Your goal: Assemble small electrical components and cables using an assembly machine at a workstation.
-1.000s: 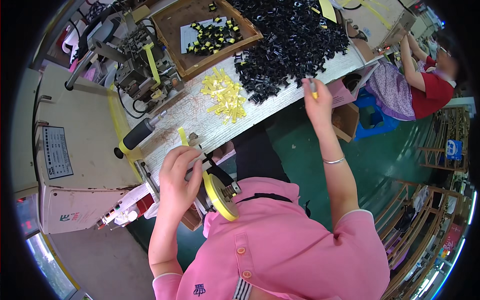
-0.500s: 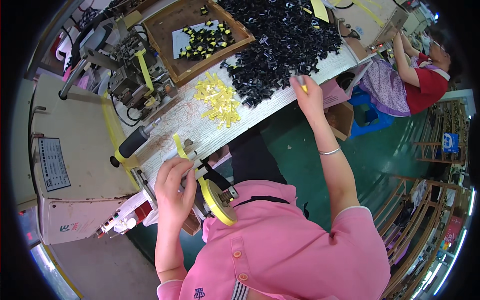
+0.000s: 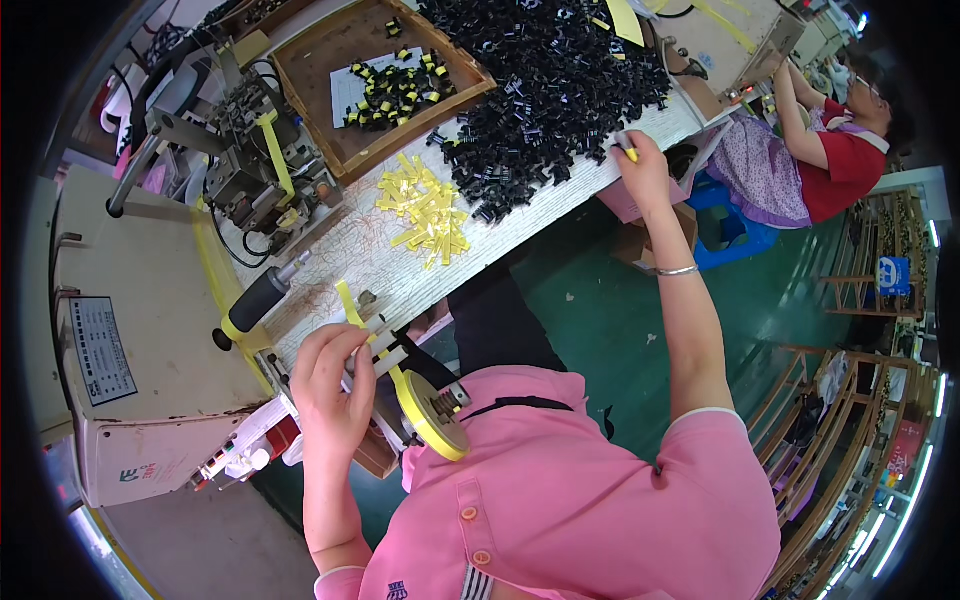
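Observation:
My left hand is at the near bench edge, its bent fingers and thumb closing at the rods of a tape holder. What they grip, if anything, is hidden. A roll of yellow tape hangs beside that hand, and a loose strip of yellow tape sticks up past the fingertips. My right hand pinches a small grey and yellow thing, too small to name, by the right edge of a heap of small black plastic parts.
Cut yellow tape strips lie left of the heap. Behind them, a wooden tray holds taped black parts. At left stand a metal machine and a black-handled lever. A co-worker sits at right by a blue stool.
My right hand has moved to the right along the front of the heap, still pinching the small thing. My left hand stays by the tape holder. The whole view has shifted slightly.

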Tool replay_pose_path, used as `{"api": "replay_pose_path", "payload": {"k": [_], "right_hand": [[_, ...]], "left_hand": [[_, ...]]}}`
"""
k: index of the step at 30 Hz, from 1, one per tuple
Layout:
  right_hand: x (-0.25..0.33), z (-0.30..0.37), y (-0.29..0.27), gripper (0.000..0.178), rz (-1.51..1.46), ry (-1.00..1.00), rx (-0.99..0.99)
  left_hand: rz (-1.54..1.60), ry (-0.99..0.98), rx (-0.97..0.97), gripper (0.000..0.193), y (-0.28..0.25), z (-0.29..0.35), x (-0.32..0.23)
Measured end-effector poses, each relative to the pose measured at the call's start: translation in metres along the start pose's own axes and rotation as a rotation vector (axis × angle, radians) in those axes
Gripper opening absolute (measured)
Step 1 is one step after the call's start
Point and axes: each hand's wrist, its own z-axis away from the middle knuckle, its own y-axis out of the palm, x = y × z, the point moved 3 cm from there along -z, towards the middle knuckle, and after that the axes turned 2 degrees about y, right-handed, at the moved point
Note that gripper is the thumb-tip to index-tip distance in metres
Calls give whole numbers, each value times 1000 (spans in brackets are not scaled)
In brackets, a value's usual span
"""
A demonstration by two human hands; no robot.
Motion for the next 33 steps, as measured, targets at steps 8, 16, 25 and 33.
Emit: {"api": "replay_pose_path", "payload": {"k": [8, 16, 25, 33], "right_hand": [[189, 49, -26, 16, -896, 79, 306], [290, 124, 19, 44, -1036, -499, 574], [284, 120, 33, 25, -983, -222, 937], [295, 89, 71, 27, -783, -213, 883]], "left_hand": [[40, 10, 53, 19, 6, 0, 14], [991, -509, -181, 30, 19, 1, 25], [360, -298, -196, 24, 7, 7, 32], [-414, 173, -166, 28, -4, -43, 41]]}}
